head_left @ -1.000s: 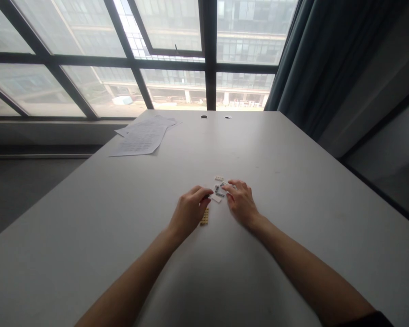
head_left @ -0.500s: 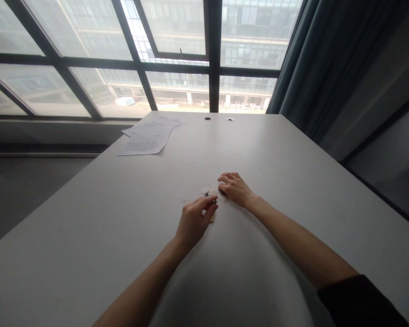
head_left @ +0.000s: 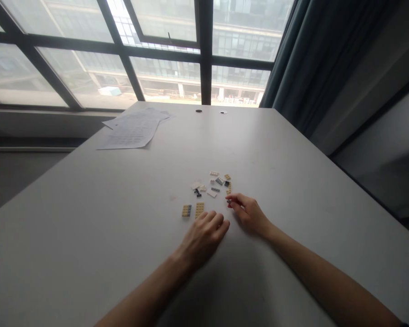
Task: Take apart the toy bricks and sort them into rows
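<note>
Several small toy bricks [head_left: 211, 186] in tan, white, grey and black lie scattered on the white table [head_left: 88, 218]. Two tan plates [head_left: 193, 210] sit side by side at the near left of the group. My left hand [head_left: 204, 236] rests flat on the table just below them, fingers stretched out and together, holding nothing. My right hand [head_left: 247, 213] lies to the right of the group, thumb and forefinger pinched on a tiny piece that I cannot make out.
Printed paper sheets [head_left: 132, 129] lie at the table's far left corner. Two round cable holes [head_left: 209, 111] sit at the far edge. Beyond are large windows, with a dark curtain [head_left: 313, 59] at the right.
Both hands have drawn back toward me, uncovering the scattered bricks. My left hand has let go and flattened out. My right hand has moved down and right, fingers pinched.
</note>
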Demonstrator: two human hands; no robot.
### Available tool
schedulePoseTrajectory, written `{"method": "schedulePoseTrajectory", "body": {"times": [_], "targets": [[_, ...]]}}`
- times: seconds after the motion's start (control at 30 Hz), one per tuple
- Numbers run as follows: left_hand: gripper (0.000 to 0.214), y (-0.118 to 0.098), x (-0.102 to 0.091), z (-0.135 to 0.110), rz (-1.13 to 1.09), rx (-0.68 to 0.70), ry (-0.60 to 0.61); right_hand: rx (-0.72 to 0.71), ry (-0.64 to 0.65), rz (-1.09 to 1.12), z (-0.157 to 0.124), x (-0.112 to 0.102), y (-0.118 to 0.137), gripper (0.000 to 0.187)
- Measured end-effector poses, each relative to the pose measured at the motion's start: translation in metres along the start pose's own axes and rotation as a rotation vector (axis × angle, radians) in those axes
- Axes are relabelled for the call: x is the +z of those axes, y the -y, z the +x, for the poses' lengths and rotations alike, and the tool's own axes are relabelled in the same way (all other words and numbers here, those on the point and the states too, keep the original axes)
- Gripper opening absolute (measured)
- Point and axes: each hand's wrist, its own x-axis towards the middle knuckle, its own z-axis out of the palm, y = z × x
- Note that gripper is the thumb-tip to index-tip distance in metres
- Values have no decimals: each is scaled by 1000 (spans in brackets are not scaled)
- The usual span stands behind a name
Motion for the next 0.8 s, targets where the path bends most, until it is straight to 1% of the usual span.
{"method": "schedulePoseTrajectory", "body": {"times": [0.07, 0.13, 0.2, 0.3, 0.37, 0.5, 0.63, 0.7, 0.8], "targets": [[13, -2, 2, 2, 38, 13, 70, 15, -10, 20, -6, 1, 0, 27], [12, -2, 3, 3, 58, -9, 113, -4, -23, 17, -7, 2, 0, 27], [10, -2, 3, 4, 69, -24, 138, -11, -27, 26, -7, 4, 0, 25], [8, 1, 1, 2, 87, -19, 150, 26, -28, 54, -8, 6, -1, 20], [11, 6, -2, -2, 108, -16, 128, 49, -25, 68, -10, 6, -2, 19], [17, 14, -9, -15, 146, -4, 20, 70, 0, 1, -12, 5, -1, 14], [16, 8, -10, -21, 115, 27, -61, 41, 6, -112, -11, 6, 1, 14], [15, 4, -8, -20, 53, 64, -57, 9, -14, -161, -11, 7, 2, 13], [28, 2, -5, -20, -20, 118, -6, 7, -41, -204, -11, 8, 3, 13]]}}
